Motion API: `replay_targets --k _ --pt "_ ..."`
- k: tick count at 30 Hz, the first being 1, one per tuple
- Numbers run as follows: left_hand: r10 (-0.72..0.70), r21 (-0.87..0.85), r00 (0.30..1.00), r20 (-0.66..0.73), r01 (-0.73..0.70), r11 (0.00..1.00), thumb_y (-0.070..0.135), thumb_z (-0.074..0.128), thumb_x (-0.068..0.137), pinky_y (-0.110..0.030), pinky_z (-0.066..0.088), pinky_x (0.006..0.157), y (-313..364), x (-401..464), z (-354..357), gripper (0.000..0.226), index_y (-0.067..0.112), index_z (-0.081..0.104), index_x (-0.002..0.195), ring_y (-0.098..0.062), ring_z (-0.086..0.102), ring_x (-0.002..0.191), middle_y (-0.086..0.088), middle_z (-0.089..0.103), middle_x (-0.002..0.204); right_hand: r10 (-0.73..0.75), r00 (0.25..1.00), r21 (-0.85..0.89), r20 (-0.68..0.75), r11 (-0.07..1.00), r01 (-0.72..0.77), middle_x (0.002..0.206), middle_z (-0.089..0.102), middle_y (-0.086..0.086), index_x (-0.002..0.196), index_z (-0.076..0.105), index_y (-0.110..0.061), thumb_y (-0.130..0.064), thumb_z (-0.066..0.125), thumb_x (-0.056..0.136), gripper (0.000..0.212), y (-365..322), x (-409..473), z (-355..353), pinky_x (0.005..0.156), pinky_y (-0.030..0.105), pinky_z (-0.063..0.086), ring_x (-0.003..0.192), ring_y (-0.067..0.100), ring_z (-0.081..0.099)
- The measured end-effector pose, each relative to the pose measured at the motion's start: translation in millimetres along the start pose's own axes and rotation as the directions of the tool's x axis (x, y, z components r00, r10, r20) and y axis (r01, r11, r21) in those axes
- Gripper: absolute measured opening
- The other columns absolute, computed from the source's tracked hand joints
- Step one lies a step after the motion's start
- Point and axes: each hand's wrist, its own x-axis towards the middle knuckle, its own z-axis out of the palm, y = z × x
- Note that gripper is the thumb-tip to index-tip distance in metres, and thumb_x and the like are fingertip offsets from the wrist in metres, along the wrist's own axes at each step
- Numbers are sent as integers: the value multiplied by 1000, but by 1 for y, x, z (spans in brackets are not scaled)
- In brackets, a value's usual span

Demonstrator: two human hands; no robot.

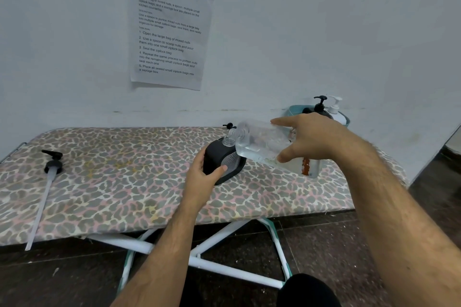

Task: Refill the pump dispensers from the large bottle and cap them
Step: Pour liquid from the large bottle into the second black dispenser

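Observation:
My right hand (309,139) grips the large clear bottle (259,143), tipped on its side with its open mouth over the neck of a black dispenser (219,159). That dispenser stands uncapped on the table, and my left hand (203,173) is wrapped around its left side. A black pump head with a long white tube (47,182) lies loose at the table's left end. Another small black pump top (228,126) peeks out behind the bottle's mouth.
The low folding table (112,182) has a leopard-print cover and stands against a white wall. A teal tub (296,109) at the back right holds a black pump bottle (320,106) and a white one (335,107). A printed sheet (169,25) hangs on the wall.

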Motion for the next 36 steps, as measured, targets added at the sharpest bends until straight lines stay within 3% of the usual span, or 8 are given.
replay_targets --k 5,9,21,36 --pt "4 -11 1000 -3 -4 1000 12 77 85 -43 52 103 0 0 0 65 39 50 138 -10 62 119 10 63 131 1 1000 -6 2 1000 -1 130 61 -9 147 38 -45 -47 81 70 89 -1 0 -2 98 38 48 121 14 53" --pt "6 -13 1000 -5 -6 1000 10 76 85 -42 52 102 2 -1 1 61 48 51 126 -8 62 117 13 63 127 -4 1000 -8 6 1000 4 133 60 -9 147 37 -44 -47 81 70 88 -2 -1 -2 100 39 47 123 14 52" --pt "2 4 1000 -1 -2 1000 12 76 86 -40 51 104 4 -2 1 65 36 47 140 -7 60 119 18 60 126 -4 1000 -11 14 1000 4 133 60 -8 147 38 -44 -46 81 71 88 -3 -1 -4 100 38 46 123 15 52" --pt "19 11 1000 0 -19 1000 12 76 86 -37 52 103 4 -2 1 60 45 49 129 -5 61 118 16 62 127 -3 1000 -28 21 1000 3 135 58 -8 147 38 -44 -46 81 71 88 -5 -1 -6 99 40 49 122 15 53"
